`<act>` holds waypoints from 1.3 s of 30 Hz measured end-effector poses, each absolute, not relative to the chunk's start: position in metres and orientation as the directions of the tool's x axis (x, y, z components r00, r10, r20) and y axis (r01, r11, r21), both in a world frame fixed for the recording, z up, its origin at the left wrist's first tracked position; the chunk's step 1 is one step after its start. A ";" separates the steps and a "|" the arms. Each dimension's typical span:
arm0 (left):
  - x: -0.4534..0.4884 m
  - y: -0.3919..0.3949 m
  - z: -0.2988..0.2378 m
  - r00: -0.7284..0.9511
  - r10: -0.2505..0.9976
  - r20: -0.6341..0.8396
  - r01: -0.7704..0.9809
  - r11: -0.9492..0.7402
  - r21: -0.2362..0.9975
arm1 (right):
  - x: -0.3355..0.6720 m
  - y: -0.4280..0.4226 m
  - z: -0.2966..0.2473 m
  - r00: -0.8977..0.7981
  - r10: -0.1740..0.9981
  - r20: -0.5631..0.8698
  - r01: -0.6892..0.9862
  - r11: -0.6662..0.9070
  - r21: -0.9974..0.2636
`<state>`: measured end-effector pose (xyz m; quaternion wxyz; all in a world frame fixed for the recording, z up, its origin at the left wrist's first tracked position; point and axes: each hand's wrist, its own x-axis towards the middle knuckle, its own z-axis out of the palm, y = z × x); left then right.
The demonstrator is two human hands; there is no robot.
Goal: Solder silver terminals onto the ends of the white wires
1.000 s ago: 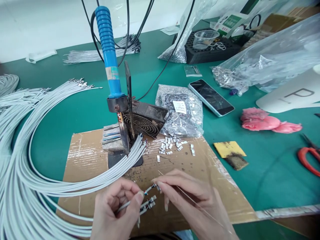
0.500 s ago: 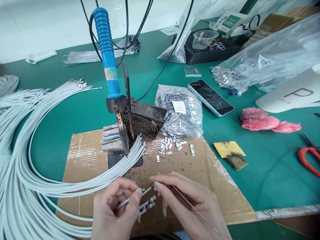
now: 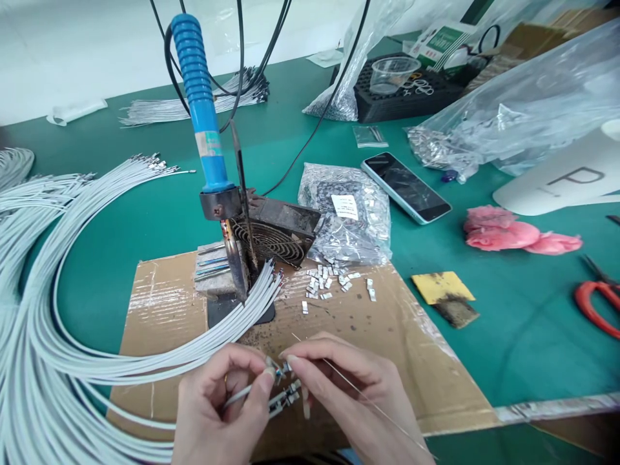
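Note:
My left hand point(image 3: 220, 403) is closed on a white cable point(image 3: 238, 396), its tip pinched between thumb and forefinger with coloured wire ends showing. Close by, my right hand point(image 3: 356, 394) pinches a small metal connector point(image 3: 287, 366) at the cable's end; whether the two touch I cannot tell. A thin solder wire point(image 3: 351, 382) also runs through the right hand's fingers. Below the fingertips, several cable ends with metal connectors point(image 3: 285, 399) stick out beside my left hand. Ahead stands a blue-handled soldering iron point(image 3: 199, 97), its tip pointing down at the white cable bundle point(image 3: 242, 316).
Loose metal connectors point(image 3: 322, 281) lie on the cardboard point(image 3: 387, 336). Behind are a small fan point(image 3: 276, 242), a bag of parts point(image 3: 314, 184) and a phone point(image 3: 407, 187). To the right are a yellow sponge point(image 3: 440, 287), pink cloth point(image 3: 523, 236) and red-handled scissors point(image 3: 591, 307).
My right hand has moved left, closer to my left hand, carrying the solder wire with it. The cable tip in my left hand now sticks out less. The whole view has shifted slightly.

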<state>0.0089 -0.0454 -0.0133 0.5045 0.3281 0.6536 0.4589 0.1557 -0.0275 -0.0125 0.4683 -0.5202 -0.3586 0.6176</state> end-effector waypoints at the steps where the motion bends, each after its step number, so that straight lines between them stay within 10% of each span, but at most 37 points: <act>1: 0.010 -0.044 -0.011 -0.269 0.890 -0.367 -0.047 0.369 0.928 | 0.155 -0.027 -0.012 -0.026 0.953 -0.301 -0.210 -0.300 -0.931; 28: 0.012 -0.037 -0.002 -0.228 0.894 -0.387 -0.093 0.375 0.922 | 0.159 -0.026 -0.018 -0.097 0.974 -0.206 -0.158 -0.219 -0.963; 39: 0.010 -0.031 -0.006 -0.296 0.898 -0.324 0.029 0.347 0.937 | 0.159 -0.036 -0.025 0.025 0.998 -0.055 0.193 -0.059 -0.979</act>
